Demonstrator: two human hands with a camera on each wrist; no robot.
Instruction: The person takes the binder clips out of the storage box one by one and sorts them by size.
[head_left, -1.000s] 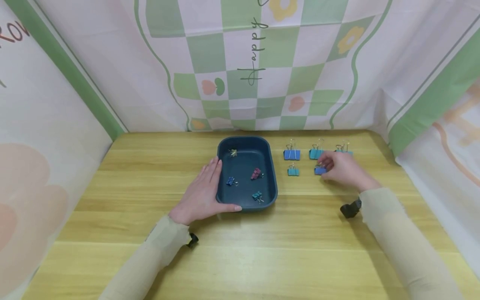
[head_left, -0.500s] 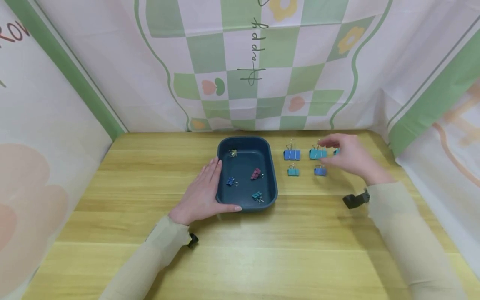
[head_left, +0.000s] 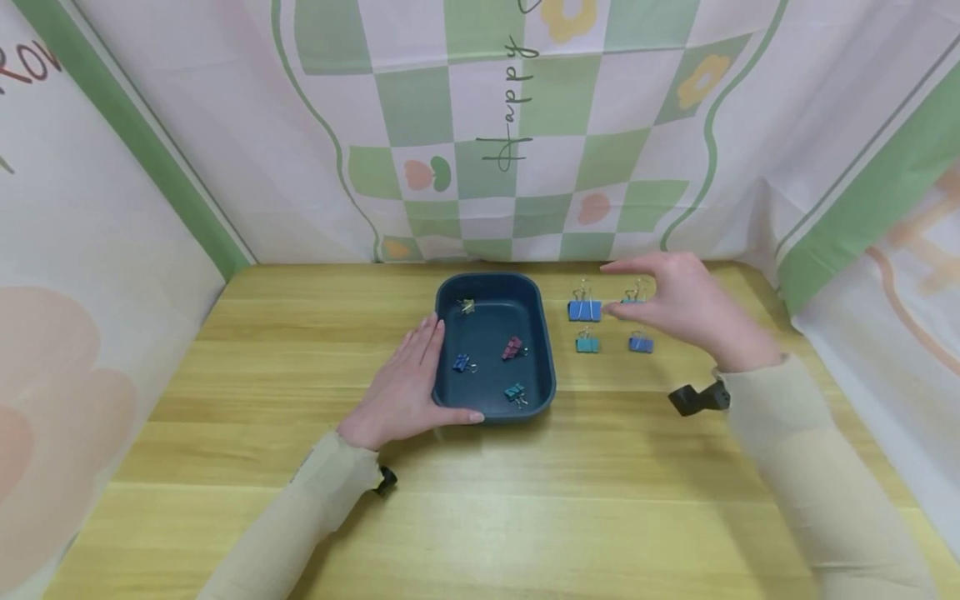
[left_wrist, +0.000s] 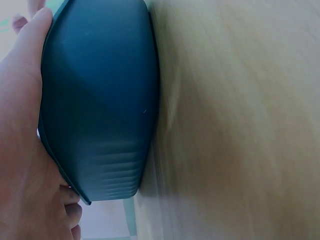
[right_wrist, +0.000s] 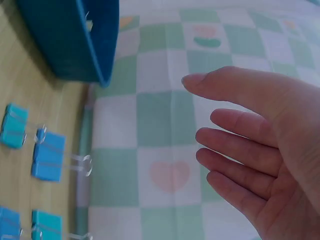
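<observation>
Near the table's [head_left: 480, 500] far edge, body parallel to it, the big blue clip [head_left: 584, 312] lies just left of the nearer right hand [head_left: 686, 307], thumb and fingers apart.

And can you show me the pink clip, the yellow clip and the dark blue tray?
Pink clip [head_left: 512, 347]: head view, on its coloured body.
Yellow clip [head_left: 468, 307]: head view, on its body.
Dark blue tray [head_left: 491, 323]: head view, on its bare floor.
</observation>
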